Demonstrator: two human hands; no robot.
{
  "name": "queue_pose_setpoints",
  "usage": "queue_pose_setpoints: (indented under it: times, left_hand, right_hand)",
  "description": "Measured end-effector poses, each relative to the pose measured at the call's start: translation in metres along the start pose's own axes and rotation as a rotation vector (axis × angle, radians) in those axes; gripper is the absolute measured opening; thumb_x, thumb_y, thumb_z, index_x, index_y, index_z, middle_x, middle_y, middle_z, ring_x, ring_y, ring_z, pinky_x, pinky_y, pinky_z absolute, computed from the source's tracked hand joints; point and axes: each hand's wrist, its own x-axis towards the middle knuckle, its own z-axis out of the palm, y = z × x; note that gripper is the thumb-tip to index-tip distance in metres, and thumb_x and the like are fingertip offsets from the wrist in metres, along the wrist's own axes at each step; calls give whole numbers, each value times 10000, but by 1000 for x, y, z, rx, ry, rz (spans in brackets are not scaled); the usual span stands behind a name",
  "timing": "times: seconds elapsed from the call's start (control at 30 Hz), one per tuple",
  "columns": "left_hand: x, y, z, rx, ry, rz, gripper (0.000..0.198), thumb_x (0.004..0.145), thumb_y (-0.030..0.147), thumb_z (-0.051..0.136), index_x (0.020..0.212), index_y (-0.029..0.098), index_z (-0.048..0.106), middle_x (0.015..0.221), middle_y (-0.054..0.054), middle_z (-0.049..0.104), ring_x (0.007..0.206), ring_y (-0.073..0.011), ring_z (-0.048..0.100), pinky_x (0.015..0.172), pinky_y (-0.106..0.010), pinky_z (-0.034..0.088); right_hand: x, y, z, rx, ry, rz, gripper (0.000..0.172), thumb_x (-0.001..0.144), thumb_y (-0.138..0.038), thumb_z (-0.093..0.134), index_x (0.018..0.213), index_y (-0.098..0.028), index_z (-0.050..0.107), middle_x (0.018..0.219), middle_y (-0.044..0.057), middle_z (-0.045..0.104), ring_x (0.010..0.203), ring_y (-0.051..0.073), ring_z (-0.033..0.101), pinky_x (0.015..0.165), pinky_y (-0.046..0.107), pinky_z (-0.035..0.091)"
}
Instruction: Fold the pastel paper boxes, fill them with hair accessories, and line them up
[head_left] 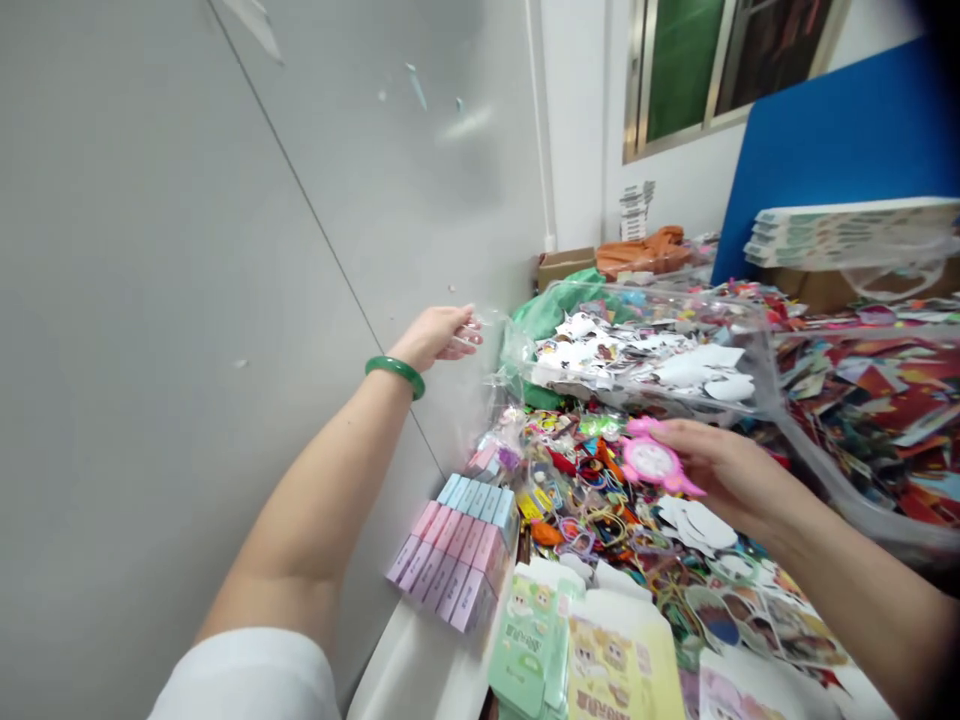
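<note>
While the right grip (724,475) closes on a glossy, scalloped pink plastic piece (652,460) above a heap of mixed trinkets (592,510), the left grip (439,335) curls narrowly beside a crinkled clear plastic bag (637,300).

A cramped packing workroom: stacked pink boxes (454,550), plastic bags of stickers (645,360) and heaped trinkets (577,490) crowd a white bench (405,665), with cardboard cartons (564,265) beneath a window (720,70).
</note>
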Motion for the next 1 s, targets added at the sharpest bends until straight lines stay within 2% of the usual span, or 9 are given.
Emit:
queue_pose_setpoints:
  times: [0.13,0.23,0.3,0.43,0.53,0.7,0.87,0.93,1.0]
  left_hand:
    - [-15,3,5,53,61,54,265,901,393,568,797,186,698,907,-82,738,618,-121,636,605,-250,470]
    - [-27,3,8,153,104,136,259,886,359,557,798,176,719,920,-75,744,676,-132,630,596,-232,449]
    - [-33,2,10,267,159,249,278,878,341,542,745,170,717,806,-51,730,692,-144,620,606,-235,435]
    - [-38,-3,8,476,230,394,362,886,345,510,613,174,675,523,-7,558,630,-156,564,623,-269,393]
    - [-33,-7,0,513,252,393,382,901,361,483,629,175,674,502,-3,508,608,-161,536,622,-286,374]
    - [-17,-13,-23,399,379,340,346,914,370,469,735,170,687,651,-50,627,693,-185,605,652,-290,422]
    - [-4,-22,-36,209,402,214,347,957,404,415,850,173,652,794,-70,661,655,-173,640,612,-276,471]
    - [3,-27,-38,66,422,163,342,976,419,380,936,186,627,880,-66,668,637,-151,645,591,-255,483]
    - [10,-31,-39,-43,459,134,346,991,432,346,983,202,603,952,-59,671,673,-133,652,587,-224,491]
  right_hand:
    - [29,-47,74,106,-329,55,135,758,-203,668,861,-131,717,800,126,699,706,219,674,448,228,504]
    - [64,-61,131,133,-285,67,117,754,-54,599,817,-141,646,757,104,663,701,188,656,497,230,542]
    - [87,-59,163,116,-263,72,173,764,-3,542,807,-160,602,687,64,615,666,162,631,521,228,554]
    - [115,-39,205,47,-290,56,180,802,-16,514,782,-189,559,647,30,574,667,146,612,585,237,573]
    - [120,-23,217,-56,-333,35,138,813,-85,561,768,-215,560,627,23,569,670,163,609,601,276,579]
    - [128,-3,214,-341,-312,-15,157,784,-170,645,679,-217,538,532,-6,510,587,162,573,609,316,546]
    - [132,-11,201,-668,-235,-211,312,695,-263,770,521,-200,519,474,19,497,682,241,604,655,328,469]
    - [126,-17,192,-742,-210,-333,301,704,-360,773,558,-192,570,587,58,587,853,294,616,726,328,450]
    - [118,-19,182,-785,-148,-507,281,727,-455,749,773,-191,663,903,101,678,1083,333,555,826,336,435]
